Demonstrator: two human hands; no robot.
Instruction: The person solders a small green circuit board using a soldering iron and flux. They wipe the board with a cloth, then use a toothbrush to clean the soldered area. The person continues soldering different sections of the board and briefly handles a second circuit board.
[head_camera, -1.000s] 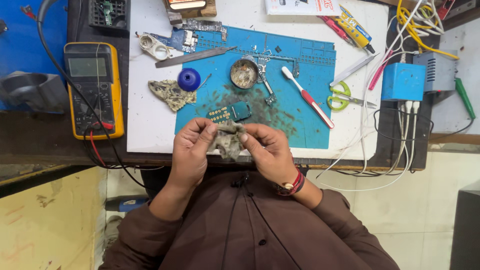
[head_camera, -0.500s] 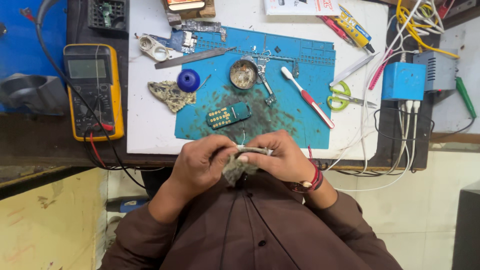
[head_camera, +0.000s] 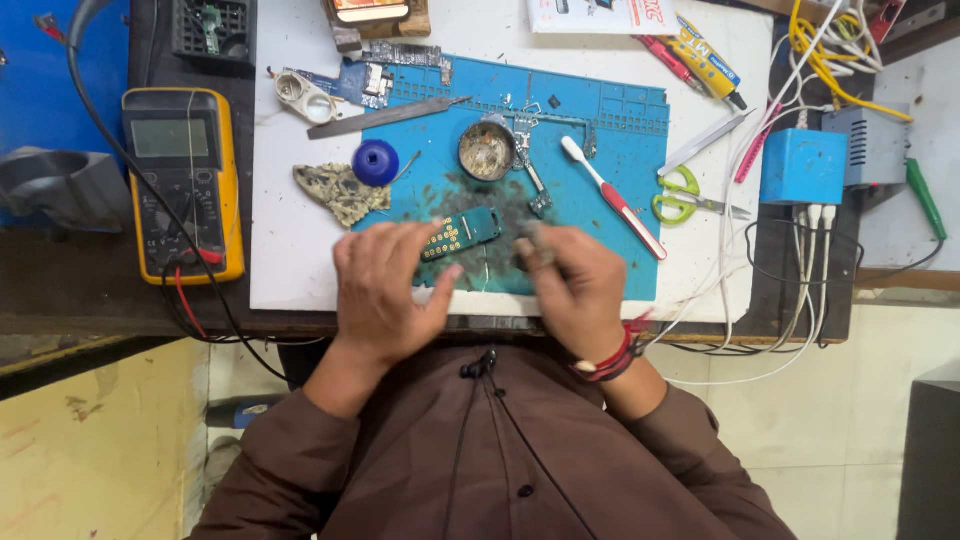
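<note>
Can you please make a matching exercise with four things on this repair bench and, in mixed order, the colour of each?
Things:
1. multimeter
2. toothbrush
3. scissors
4. round cap

Colours:
A. dark blue
B. green handles
C. yellow casing
D. red and white

Pairs: 1-C, 2-D, 3-B, 4-A

Keypad board (head_camera: 461, 232) on the work mat (head_camera: 610, 130), toothbrush (head_camera: 612, 196) right of it, multimeter (head_camera: 182, 180) far left.
</note>
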